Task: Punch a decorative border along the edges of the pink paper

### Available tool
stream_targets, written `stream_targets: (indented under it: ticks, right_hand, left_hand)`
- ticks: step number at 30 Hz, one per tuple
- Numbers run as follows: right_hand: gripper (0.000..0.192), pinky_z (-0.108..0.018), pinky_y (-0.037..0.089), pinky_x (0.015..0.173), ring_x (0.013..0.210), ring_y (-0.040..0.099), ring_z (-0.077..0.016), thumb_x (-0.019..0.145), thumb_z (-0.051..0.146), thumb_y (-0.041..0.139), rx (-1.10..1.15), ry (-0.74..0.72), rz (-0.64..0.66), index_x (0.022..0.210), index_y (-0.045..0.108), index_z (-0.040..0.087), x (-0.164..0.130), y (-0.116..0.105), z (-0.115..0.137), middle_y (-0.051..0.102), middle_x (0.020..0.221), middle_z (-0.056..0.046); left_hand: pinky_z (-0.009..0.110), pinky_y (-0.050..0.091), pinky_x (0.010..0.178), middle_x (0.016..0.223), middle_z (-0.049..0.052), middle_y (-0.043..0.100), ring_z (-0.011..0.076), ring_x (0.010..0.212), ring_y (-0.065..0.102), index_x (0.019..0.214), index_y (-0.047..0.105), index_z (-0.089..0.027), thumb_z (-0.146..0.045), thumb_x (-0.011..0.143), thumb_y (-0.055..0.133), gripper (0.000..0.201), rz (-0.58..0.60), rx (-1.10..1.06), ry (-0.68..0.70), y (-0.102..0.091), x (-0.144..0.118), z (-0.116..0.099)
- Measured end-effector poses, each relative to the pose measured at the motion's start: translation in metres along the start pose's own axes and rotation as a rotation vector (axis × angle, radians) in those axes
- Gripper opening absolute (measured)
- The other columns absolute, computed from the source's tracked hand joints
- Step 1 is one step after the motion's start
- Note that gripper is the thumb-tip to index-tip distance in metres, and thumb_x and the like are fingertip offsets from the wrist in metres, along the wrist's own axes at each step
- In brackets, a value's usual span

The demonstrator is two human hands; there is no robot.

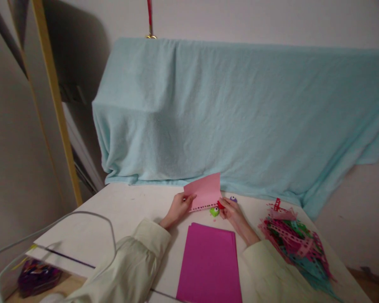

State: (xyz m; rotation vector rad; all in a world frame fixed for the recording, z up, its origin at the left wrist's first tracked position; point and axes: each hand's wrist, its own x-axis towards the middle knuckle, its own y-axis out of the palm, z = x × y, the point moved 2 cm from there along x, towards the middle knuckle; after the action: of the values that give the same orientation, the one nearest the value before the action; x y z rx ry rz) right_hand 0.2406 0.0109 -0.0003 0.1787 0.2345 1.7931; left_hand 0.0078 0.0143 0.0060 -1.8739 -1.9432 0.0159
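Observation:
A sheet of pink paper [204, 190] is raised above the table, with a row of small punched holes along its lower edge. My left hand [182, 205] pinches its left side, thumb on top. At the paper's lower right corner, my right hand [233, 211] is closed around a small red paper punch [220, 205], mostly hidden by the fingers. Just below the sheet sits a green punch [214, 211] with a cartoon eye. Behind my right hand lies a purple punch [233, 199]. A stack of magenta paper [210, 265] rests between my forearms.
On the right lies a heap of punched paper strips [298, 242] in pink, red, green and blue. A light blue cloth [227, 118] hangs behind the white table [129, 206]. A grey cable or tube [91, 213] loops at the left, near a dark bundle [38, 275].

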Motion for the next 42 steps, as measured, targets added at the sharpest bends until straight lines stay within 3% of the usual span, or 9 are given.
stream_targets:
  ticks: [13,26,35,42]
  right_hand:
    - [0.038,-0.024,0.024,0.039,0.038,0.038,-0.0057,0.068,0.052,0.075,0.001,0.025,-0.039,0.072,0.057,0.018,0.0038,-0.0008,-0.004,0.051,0.058,0.005]
    - [0.034,-0.025,0.014,0.04,0.042,0.03,-0.0052,0.071,0.047,0.073,-0.062,-0.079,-0.103,0.066,0.057,0.017,0.0012,0.0027,-0.0006,0.044,0.056,0.005]
    - [0.034,-0.024,0.016,0.038,0.038,0.033,-0.0048,0.075,0.049,0.07,-0.123,-0.077,-0.04,0.071,0.059,0.017,0.0033,0.001,-0.0058,0.053,0.055,0.004]
    - [0.033,-0.023,0.017,0.036,0.036,0.035,-0.0039,0.079,0.049,0.066,-0.047,-0.064,-0.016,0.079,0.06,0.017,0.0045,0.0024,-0.0077,0.066,0.07,-0.002]
  left_hand:
    - [0.023,0.03,0.053,0.056,0.0,0.053,0.0118,0.055,0.042,0.059,0.061,-0.012,-0.057,0.081,0.049,0.051,0.007,0.034,0.008,0.0012,-0.0001,0.0007]
    - [0.022,0.029,0.053,0.056,0.0,0.05,0.0114,0.056,0.04,0.058,0.057,-0.013,-0.054,0.081,0.053,0.048,0.019,0.026,-0.017,0.0005,-0.002,0.0003]
    - [0.024,0.039,0.06,0.083,0.01,0.068,0.0184,0.07,0.056,0.088,0.069,-0.008,-0.056,0.078,0.058,0.05,0.076,-0.181,-0.125,0.0027,-0.0059,-0.0027]
    - [0.024,0.039,0.058,0.081,0.01,0.068,0.0173,0.067,0.055,0.087,0.069,-0.006,-0.054,0.075,0.062,0.05,0.046,-0.283,-0.136,0.0021,-0.0047,-0.0021]
